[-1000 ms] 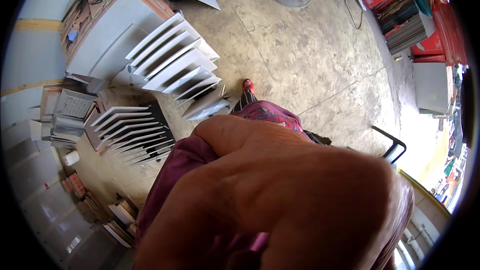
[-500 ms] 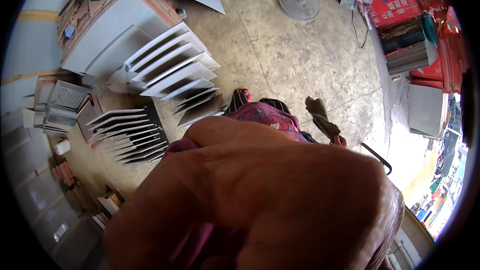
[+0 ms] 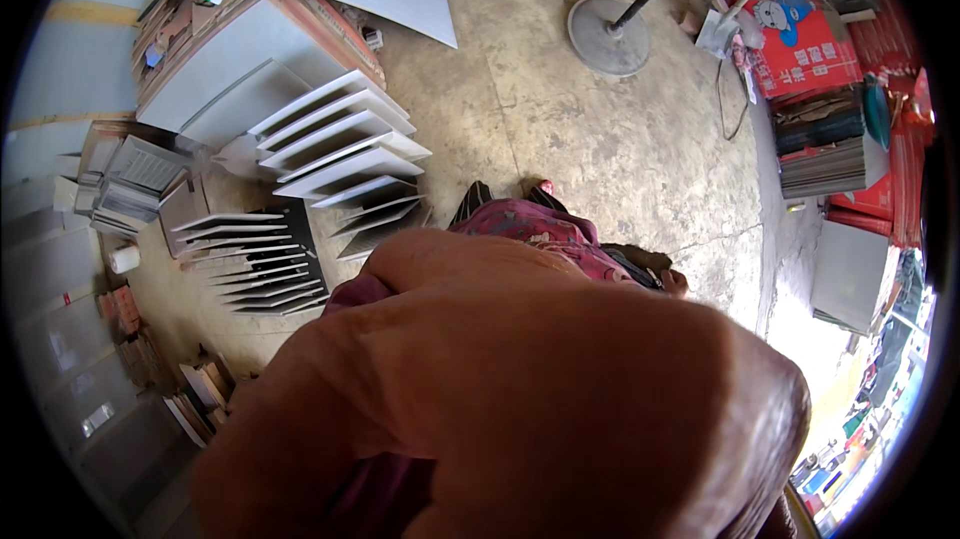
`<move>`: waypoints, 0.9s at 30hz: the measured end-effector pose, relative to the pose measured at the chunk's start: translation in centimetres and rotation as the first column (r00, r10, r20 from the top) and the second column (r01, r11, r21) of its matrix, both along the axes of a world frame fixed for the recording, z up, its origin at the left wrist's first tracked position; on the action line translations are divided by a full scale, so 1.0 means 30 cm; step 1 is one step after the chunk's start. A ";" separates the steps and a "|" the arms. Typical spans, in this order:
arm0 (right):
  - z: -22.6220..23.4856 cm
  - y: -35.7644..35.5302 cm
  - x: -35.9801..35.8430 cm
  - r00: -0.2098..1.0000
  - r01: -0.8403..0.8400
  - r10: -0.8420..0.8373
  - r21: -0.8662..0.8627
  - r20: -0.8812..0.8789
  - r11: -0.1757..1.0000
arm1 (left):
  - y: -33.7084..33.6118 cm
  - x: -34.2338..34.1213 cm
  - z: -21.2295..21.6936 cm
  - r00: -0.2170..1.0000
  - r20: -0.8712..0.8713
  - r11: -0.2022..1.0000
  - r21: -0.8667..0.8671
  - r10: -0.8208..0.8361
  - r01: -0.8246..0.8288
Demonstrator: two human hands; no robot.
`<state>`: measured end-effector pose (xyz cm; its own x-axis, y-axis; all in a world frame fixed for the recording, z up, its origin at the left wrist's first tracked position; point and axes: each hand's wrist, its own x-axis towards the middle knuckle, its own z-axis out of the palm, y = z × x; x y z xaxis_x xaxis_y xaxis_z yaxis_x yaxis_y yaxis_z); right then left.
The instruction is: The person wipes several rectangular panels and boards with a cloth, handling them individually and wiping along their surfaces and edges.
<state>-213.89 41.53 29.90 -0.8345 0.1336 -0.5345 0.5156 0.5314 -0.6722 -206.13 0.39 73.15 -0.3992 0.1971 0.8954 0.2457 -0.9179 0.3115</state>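
Observation:
A large, blurred hand and forearm fill the lower middle of the view, very close to the camera. I take it for my left hand [image 3: 560,379]; its fingers are hidden, so what it touches cannot be told. Beyond its right edge a small part of my right hand [image 3: 677,284] shows, with the fingers curled. A limp grey-brown piece [image 3: 645,259], perhaps a rag or a glove, is at those fingers and partly hidden. Below my body are a pink-purple patterned garment [image 3: 530,224] and striped trouser legs [image 3: 472,199].
White panels [image 3: 330,129] stand in a slotted row at left, with thinner panels [image 3: 255,264] in a black rack nearer. Large boards [image 3: 230,59] lean behind. A standing fan [image 3: 608,36] is ahead on the concrete floor [image 3: 540,119]. Red packages [image 3: 800,49] and stacked sheets [image 3: 825,171] line the right.
The view has shifted, bringing the fan's cage into sight. The grey-brown piece no longer sticks up and sits lower by the right hand. A dark hooked rod at right has gone out of sight.

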 end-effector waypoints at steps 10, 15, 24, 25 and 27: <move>-0.025 0.006 -0.278 0.997 -0.040 0.039 0.002 0.068 0.999 | 0.066 -0.122 -0.021 0.993 0.027 0.993 -0.027 0.115 -0.115; -0.053 -0.004 -0.360 0.999 -0.029 0.030 -0.021 0.045 0.999 | 0.055 -0.153 -0.030 0.985 0.045 0.985 -0.059 0.164 -0.161; -0.083 -0.091 -0.415 0.985 -0.159 0.165 -0.094 0.055 0.983 | 0.022 -0.180 -0.045 0.967 0.076 0.968 -0.073 0.244 -0.239; -0.219 0.023 -0.426 0.990 -0.138 0.141 -0.094 0.021 0.986 | 0.011 -0.197 -0.045 0.971 0.081 0.973 -0.070 0.227 -0.222; -0.410 0.115 -0.412 0.992 -0.121 0.117 -0.113 -0.039 0.986 | 0.016 -0.212 -0.030 0.967 0.107 0.969 -0.108 0.232 -0.221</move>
<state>-226.24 44.99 17.58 -0.8579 -0.0285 -0.5131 0.4303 0.5058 -0.7476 -212.48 0.87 72.25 -0.5443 0.1708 0.8213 0.4002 -0.8076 0.4332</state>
